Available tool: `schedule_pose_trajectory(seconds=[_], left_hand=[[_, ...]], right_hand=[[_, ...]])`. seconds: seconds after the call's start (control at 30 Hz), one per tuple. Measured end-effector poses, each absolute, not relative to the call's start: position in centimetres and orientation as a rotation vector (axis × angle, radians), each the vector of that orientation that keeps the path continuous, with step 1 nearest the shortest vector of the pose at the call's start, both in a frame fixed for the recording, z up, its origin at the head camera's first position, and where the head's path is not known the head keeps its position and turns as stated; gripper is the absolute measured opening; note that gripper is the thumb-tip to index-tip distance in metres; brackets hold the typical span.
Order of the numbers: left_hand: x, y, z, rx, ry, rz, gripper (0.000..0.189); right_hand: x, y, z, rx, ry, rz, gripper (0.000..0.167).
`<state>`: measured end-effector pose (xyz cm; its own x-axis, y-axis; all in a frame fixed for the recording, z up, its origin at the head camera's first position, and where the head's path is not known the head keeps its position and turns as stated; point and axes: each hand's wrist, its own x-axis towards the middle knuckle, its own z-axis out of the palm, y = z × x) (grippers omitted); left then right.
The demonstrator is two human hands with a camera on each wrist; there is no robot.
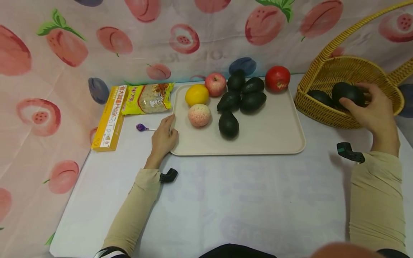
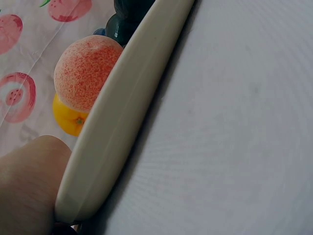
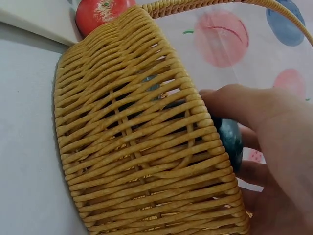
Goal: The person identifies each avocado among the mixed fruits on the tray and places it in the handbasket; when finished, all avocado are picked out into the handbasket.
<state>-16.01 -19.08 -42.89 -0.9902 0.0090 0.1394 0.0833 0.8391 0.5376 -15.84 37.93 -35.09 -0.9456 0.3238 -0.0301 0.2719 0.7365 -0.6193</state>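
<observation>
My right hand [image 1: 377, 107] grips a dark avocado [image 1: 348, 94] inside the wicker basket [image 1: 326, 116]. Another avocado [image 1: 320, 97] lies beside it in the basket. In the right wrist view, the fingers curl round the avocado [image 3: 230, 142] behind the woven rim, which hides part of it. My left hand [image 1: 162, 139] holds the left edge of the beige tray [image 1: 274, 132], thumb at the rim. On the tray lie several avocados [image 1: 228, 124], a peach [image 1: 199, 115], a yellow lemon-like fruit [image 1: 197, 95], an apple [image 1: 215, 84] and a red pomegranate-like fruit [image 1: 277, 79].
Left of the tray are a yellow pasta box [image 1: 109, 118], a yellow bag of noodles [image 1: 148, 99] and a purple lollipop [image 1: 141, 127]. A tall handle [image 1: 342, 36] arches over the basket. A fruit-print cloth [image 1: 135, 53] hangs behind the white table [image 1: 242, 197].
</observation>
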Motion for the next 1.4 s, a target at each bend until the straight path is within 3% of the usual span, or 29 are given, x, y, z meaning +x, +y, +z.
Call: schedule_pose_trajectory(seconds=[0.7,1.4], left_hand=[[-16.1,-18.4,-43.8,-0.078,-2.875,-0.880,0.058],[-16.0,-19.4,-43.1,-0.106,-2.869,-0.854,0.057]], right_hand=[[-16.0,38.8,-34.4,-0.455,-3.160,0.688,0.085],[-15.5,38.2,-34.7,-0.308,-3.092,0.795,0.069]])
